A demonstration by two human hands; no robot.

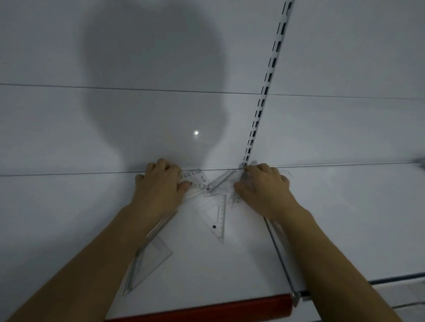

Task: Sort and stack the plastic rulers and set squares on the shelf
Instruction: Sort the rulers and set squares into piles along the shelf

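Left hand grips a clear ruler (fingers curled); right hand grips set squares on the shelf.

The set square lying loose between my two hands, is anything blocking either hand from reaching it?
Nothing visible does. The set square lies flat on the white shelf, uncovered, just nearer the front edge than both hands. The left hand and right hand rest on other clear pieces by the back wall, with bare shelf in between.

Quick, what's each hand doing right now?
Left hand: fingers curled on a ruler.
Right hand: fingers curled on clear set squares; exact grip cannot be told.
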